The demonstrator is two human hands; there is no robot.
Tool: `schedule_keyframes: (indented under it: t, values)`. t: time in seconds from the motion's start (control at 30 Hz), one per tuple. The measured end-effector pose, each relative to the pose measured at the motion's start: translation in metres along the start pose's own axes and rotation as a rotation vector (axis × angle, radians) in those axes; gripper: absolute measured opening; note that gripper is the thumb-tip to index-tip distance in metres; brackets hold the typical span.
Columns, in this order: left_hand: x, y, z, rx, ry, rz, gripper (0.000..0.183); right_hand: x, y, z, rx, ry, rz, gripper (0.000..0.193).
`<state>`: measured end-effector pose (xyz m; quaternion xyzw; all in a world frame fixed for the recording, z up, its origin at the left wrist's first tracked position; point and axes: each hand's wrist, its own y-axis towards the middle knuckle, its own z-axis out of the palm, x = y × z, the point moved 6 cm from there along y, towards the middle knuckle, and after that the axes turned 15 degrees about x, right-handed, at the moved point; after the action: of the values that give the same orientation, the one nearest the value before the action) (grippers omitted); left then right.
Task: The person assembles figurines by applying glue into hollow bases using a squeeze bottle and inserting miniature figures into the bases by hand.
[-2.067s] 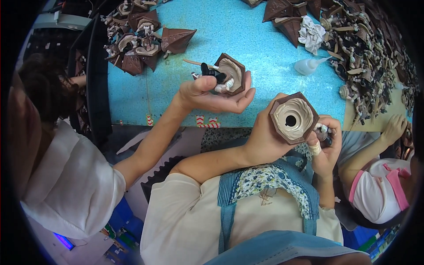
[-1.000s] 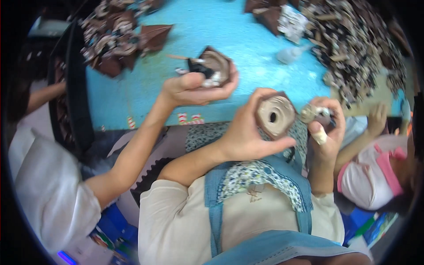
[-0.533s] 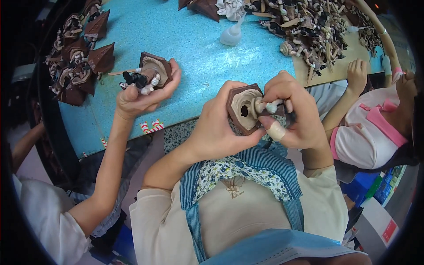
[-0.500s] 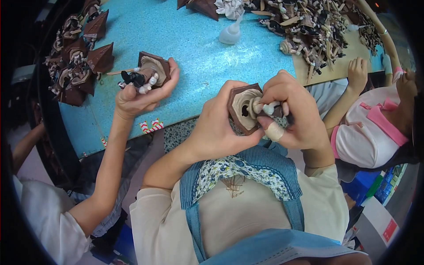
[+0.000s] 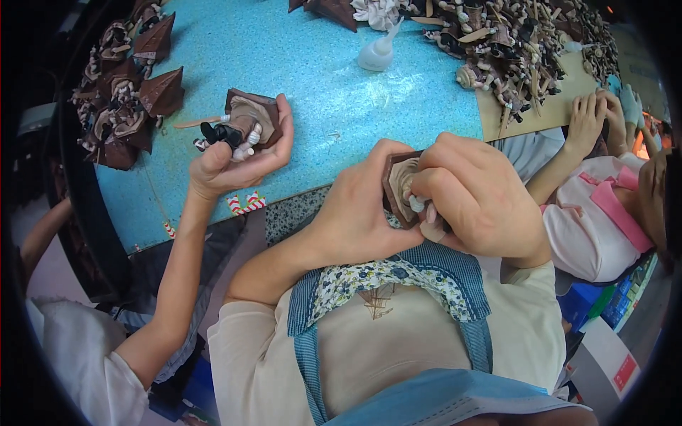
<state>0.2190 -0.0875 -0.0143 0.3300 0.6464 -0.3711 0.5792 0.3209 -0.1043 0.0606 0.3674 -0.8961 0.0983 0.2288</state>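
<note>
My left hand point(image 5: 352, 213) is wrapped round a brown, angular-rimmed base point(image 5: 402, 183) with a beige swirled hollow facing right. A small figurine point(image 5: 417, 204) is pinched in my right hand point(image 5: 483, 195) and sits against that hollow. Most of the figurine is hidden behind my fingers; only a whitish part shows. One fingertip of this hand wears a tan bandage point(image 5: 432, 231). To the left, a co-worker's hand point(image 5: 238, 167) holds a similar brown base with a figurine in black boots lying in it.
Brown pointed pieces with figurines point(image 5: 124, 99) are piled at the left of the blue tabletop point(image 5: 320, 121). A translucent squeeze bottle point(image 5: 376, 54) stands at the far middle. Many loose figurines point(image 5: 504, 50) heap up at the far right, near another co-worker's hands point(image 5: 588, 117).
Both my hands have shifted slightly right and nearer to me. My right hand has turned over the figurine, pressing it closer into the base and covering more of it.
</note>
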Motion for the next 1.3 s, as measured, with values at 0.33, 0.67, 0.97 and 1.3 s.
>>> schedule_keyframes:
  t: [0.33, 0.67, 0.97, 1.3]
  values:
    - [0.005, 0.002, 0.002, 0.064, -0.19, 0.153, 0.061, -0.006, 0.006, 0.006, -0.067, 0.347, -0.112, 0.038]
    - [0.003, 0.004, 0.014, 0.091, -0.093, 0.089, 0.06, -0.01, -0.014, 0.013, -0.147, 0.405, -0.044, 0.033]
    - [-0.001, 0.008, 0.033, 0.25, -0.492, 0.076, 0.065, -0.016, -0.041, -0.005, -0.185, 0.439, -0.037, 0.034]
    - [0.011, -0.009, 0.061, 0.632, -0.919, 0.029, 0.065, 0.001, -0.047, 0.004, -0.176, 0.368, -0.089, 0.036]
